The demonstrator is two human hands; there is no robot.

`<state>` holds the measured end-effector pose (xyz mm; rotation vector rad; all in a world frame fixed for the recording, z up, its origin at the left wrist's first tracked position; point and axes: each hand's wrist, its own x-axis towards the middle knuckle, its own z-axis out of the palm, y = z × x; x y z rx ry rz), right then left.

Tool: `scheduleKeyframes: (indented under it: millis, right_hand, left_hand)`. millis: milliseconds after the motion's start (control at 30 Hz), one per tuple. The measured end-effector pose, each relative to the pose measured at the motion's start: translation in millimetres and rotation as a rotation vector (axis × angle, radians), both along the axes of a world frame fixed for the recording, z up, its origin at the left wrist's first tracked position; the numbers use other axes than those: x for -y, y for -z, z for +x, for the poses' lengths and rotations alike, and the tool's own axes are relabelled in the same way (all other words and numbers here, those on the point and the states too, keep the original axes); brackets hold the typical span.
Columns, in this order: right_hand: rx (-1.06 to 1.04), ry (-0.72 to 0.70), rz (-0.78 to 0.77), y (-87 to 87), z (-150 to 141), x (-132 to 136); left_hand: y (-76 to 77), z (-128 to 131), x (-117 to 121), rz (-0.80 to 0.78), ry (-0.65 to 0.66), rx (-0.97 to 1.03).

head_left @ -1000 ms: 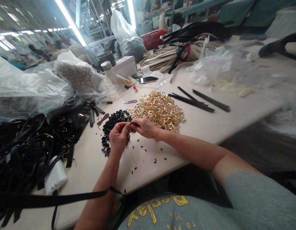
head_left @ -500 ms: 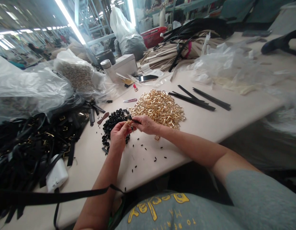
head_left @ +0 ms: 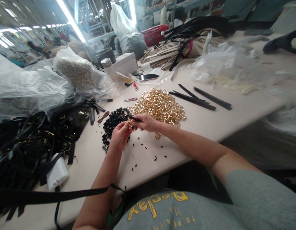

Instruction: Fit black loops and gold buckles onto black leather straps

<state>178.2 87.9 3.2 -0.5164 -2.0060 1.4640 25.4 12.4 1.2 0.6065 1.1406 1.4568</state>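
My left hand [head_left: 119, 135] is closed in a pinch on a small gold buckle, held just above the table. My right hand [head_left: 146, 122] is closed on a thin black strip [head_left: 135, 119] whose tip meets the buckle between the two hands. Behind them lies a heap of gold metal buckles [head_left: 159, 106]. A pile of small black loops [head_left: 113, 120] sits to the left of the hands. One loose gold buckle [head_left: 158, 136] lies under my right wrist. Tiny black bits [head_left: 145, 148] are scattered on the table in front.
Long black strips [head_left: 198, 98] lie to the right of the gold heap. A tangle of black straps [head_left: 30, 140] fills the left side, with clear plastic bags [head_left: 30, 86] behind. A white box [head_left: 125, 64], a phone [head_left: 148, 77], pink clippers [head_left: 129, 100] and beige strips [head_left: 167, 52] lie farther back.
Both hands stayed together at the same spot, with small finger movements on the buckle and strip. The view has shifted slightly.
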Motion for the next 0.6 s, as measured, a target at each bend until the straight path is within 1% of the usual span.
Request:
scheduleKeyframes:
  millis: [67,167,233,400,533,600]
  right_hand:
    - [0.02,0.0,0.001,0.8,0.2,-0.9]
    - [0.049,0.023,-0.015,3.0,-0.4,-2.0]
    - [0.042,0.038,-0.024,4.4,-1.2,-2.3]
    - [0.037,0.054,0.023,6.5,-2.6,-1.7]
    - [0.017,0.039,0.036,5.8,-2.3,-1.6]
    - [-0.017,0.016,0.01,4.6,-2.1,-1.3]
  left_hand:
    - [1.2,0.5,0.4,0.015,-0.004,-0.028]
    - [3.3,2.4,0.6,0.09,-0.046,-0.115]
    - [4.4,3.4,0.2,0.117,-0.068,-0.14]
    - [5.3,5.3,-0.3,0.048,-0.067,-0.087]
    - [3.1,7.7,1.5,0.122,-0.105,-0.171]
    - [1.3,7.8,1.9,0.136,-0.101,-0.169]
